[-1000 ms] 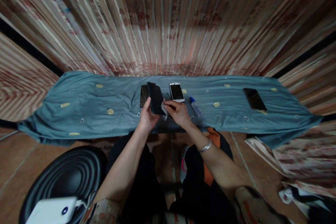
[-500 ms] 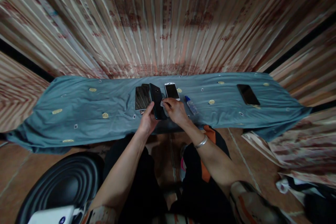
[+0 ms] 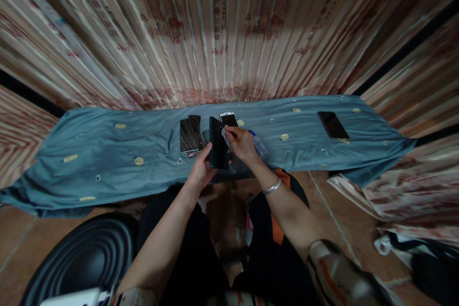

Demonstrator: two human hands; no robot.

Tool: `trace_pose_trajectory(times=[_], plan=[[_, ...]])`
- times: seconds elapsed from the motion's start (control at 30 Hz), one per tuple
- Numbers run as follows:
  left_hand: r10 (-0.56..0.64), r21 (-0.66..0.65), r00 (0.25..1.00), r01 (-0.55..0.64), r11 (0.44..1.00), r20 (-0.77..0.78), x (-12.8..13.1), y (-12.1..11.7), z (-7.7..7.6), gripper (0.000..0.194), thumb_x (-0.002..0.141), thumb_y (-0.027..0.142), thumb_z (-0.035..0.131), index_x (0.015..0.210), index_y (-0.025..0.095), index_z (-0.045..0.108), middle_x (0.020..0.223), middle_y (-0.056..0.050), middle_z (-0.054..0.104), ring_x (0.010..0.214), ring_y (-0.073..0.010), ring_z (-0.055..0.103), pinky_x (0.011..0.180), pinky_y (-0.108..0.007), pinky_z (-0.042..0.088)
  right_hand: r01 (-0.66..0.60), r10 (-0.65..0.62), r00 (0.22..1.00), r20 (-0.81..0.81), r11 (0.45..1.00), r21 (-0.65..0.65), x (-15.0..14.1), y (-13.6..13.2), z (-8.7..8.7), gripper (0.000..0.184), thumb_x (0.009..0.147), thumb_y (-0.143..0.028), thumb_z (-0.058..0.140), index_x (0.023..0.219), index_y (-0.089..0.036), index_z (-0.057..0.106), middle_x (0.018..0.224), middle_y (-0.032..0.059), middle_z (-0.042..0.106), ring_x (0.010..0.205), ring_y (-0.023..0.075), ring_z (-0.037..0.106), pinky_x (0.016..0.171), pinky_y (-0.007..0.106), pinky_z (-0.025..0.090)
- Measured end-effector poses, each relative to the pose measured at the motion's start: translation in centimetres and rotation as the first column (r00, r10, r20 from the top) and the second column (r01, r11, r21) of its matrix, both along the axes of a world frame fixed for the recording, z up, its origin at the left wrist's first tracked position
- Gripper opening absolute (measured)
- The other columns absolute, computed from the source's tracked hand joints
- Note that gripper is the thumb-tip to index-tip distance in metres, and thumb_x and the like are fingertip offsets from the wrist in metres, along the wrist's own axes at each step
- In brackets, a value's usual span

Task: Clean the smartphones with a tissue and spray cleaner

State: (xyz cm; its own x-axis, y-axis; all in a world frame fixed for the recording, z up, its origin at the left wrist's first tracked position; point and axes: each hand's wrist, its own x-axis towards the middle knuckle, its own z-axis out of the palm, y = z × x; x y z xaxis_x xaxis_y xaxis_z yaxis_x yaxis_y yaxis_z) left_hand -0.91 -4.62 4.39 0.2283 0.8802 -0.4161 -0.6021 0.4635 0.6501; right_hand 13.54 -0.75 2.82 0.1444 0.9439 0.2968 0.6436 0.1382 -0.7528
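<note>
A dark smartphone [image 3: 217, 148] is gripped by its lower left edge in my left hand [image 3: 202, 166]. It is held up over the cloth with its camera side showing. My right hand [image 3: 242, 143] is closed in a pinch on a small pale wad of cloth or tissue [image 3: 225, 131] against the phone's upper right side. Its exact material is too small to tell. Beyond that hand lies a white phone [image 3: 228, 118], partly covered by it. Just right of the hand is a clear bottle with a blue cap [image 3: 259, 143]. Several dark phones [image 3: 189, 135] lie together to the left.
The narrow table is draped in a blue-green cloth [image 3: 107, 148] with yellow motifs. Another black phone [image 3: 333, 125] lies toward its right end. A striped curtain [image 3: 201, 33] hangs behind. At lower left stands a black round ribbed stool [image 3: 86, 258] with a white device [image 3: 73, 298] on it.
The dark phone has turned more upright and faces me more squarely. My right hand with the pale wad has moved up slightly along it. The whole view has shifted a little.
</note>
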Motion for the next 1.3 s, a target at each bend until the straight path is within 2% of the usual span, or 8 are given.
trace_pose_trajectory(times=[0.23, 0.4, 0.53, 0.7, 0.87, 0.97, 1.17, 1.3], plan=[[-0.092, -0.023, 0.995, 0.092, 0.996, -0.024, 0.3, -0.3, -0.2, 0.028, 0.094, 0.033, 0.055, 0.095, 0.012, 0.073, 0.087, -0.012, 0.078, 0.102, -0.0277, 0.074, 0.089, -0.043, 0.060, 0.039, -0.037, 0.999, -0.030, 0.995, 0.094, 0.6, 1.0, -0.4, 0.027, 0.090, -0.011, 0.057, 0.107, -0.022, 0.076, 0.118, 0.0054, 0.077, 0.112, 0.0235, 0.071, 0.101, 0.037, 0.053], [-0.135, 0.007, 0.990, 0.135, 0.991, -0.040, 0.6, -0.5, -1.0, 0.029, 0.090, 0.037, 0.061, 0.095, 0.012, 0.074, 0.091, -0.014, 0.078, 0.102, -0.0286, 0.074, 0.084, -0.041, 0.061, -0.025, 0.036, 0.998, -0.055, 0.982, 0.185, 0.9, 1.2, -0.4, 0.028, 0.092, -0.015, 0.054, 0.107, -0.024, 0.076, 0.119, 0.0019, 0.076, 0.112, 0.0208, 0.070, 0.103, 0.036, 0.052], [-0.158, 0.031, 0.986, 0.160, 0.987, -0.051, 0.8, -0.6, -1.5, 0.026, 0.088, 0.038, 0.065, 0.094, 0.014, 0.073, 0.088, -0.011, 0.078, 0.098, -0.0266, 0.075, 0.080, -0.036, 0.061, -0.078, 0.082, 0.997, -0.005, 0.967, 0.242, 1.0, 1.0, -0.1, 0.031, 0.094, -0.017, 0.051, 0.112, -0.025, 0.075, 0.124, 0.0023, 0.074, 0.116, 0.0201, 0.067, 0.107, 0.037, 0.050], [-0.124, 0.037, 0.989, 0.127, 0.991, -0.083, 0.9, -0.4, -1.7, 0.022, 0.088, 0.036, 0.066, 0.092, 0.015, 0.072, 0.083, -0.008, 0.078, 0.092, -0.0239, 0.075, 0.074, -0.032, 0.062, -0.170, 0.137, 0.981, 0.135, 0.947, 0.272, 1.2, 0.7, -0.4, 0.038, 0.093, -0.011, 0.047, 0.118, -0.021, 0.073, 0.129, 0.0081, 0.071, 0.121, 0.0229, 0.063, 0.111, 0.041, 0.045], [-0.072, 0.076, 0.994, 0.078, 0.994, -0.076, 0.8, -0.1, -2.1, 0.022, 0.089, 0.034, 0.065, 0.088, 0.013, 0.072, 0.082, -0.007, 0.077, 0.090, -0.0220, 0.075, 0.077, -0.032, 0.062, -0.238, 0.193, 0.963, 0.190, 0.936, 0.258, 0.6, -0.4, -0.6, 0.041, 0.091, -0.009, 0.047, 0.118, -0.026, 0.073, 0.132, 0.0044, 0.069, 0.121, 0.0230, 0.061, 0.112, 0.044, 0.045], [-0.030, 0.084, 0.997, 0.035, 0.996, -0.066, 0.8, 0.0, -2.1, 0.020, 0.088, 0.033, 0.068, 0.086, 0.013, 0.071, 0.079, -0.006, 0.076, 0.087, -0.0213, 0.074, 0.079, -0.032, 0.062, -0.290, 0.248, 0.949, 0.193, 0.927, 0.237, 0.2, -1.0, -0.4, 0.038, 0.092, -0.012, 0.048, 0.118, -0.026, 0.074, 0.132, 0.0059, 0.069, 0.121, 0.0247, 0.060, 0.111, 0.044, 0.046], [-0.035, 0.084, 0.996, 0.042, 0.996, -0.078, 0.9, 0.0, -2.4, 0.019, 0.086, 0.033, 0.071, 0.082, 0.014, 0.071, 0.070, -0.004, 0.073, 0.078, -0.0197, 0.073, 0.072, -0.030, 0.062, -0.268, 0.227, 0.957, 0.183, 0.932, 0.245, 0.5, -0.8, -0.4, 0.042, 0.092, -0.012, 0.045, 0.121, -0.026, 0.072, 0.133, 0.0055, 0.068, 0.122, 0.0259, 0.060, 0.113, 0.047, 0.045], [-0.021, 0.100, 0.996, 0.031, 0.995, -0.092, 0.8, 0.2, -2.7, 0.019, 0.089, 0.032, 0.067, 0.081, 0.015, 0.071, 0.071, -0.003, 0.073, 0.082, -0.0204, 0.074, 0.075, -0.031, 0.062, -0.288, 0.243, 0.949, 0.200, 0.927, 0.242, 0.4, -1.2, -0.4, 0.042, 0.091, -0.011, 0.047, 0.120, -0.027, 0.073, 0.133, 0.0041, 0.068, 0.121, 0.0244, 0.060, 0.111, 0.045, 0.046]])
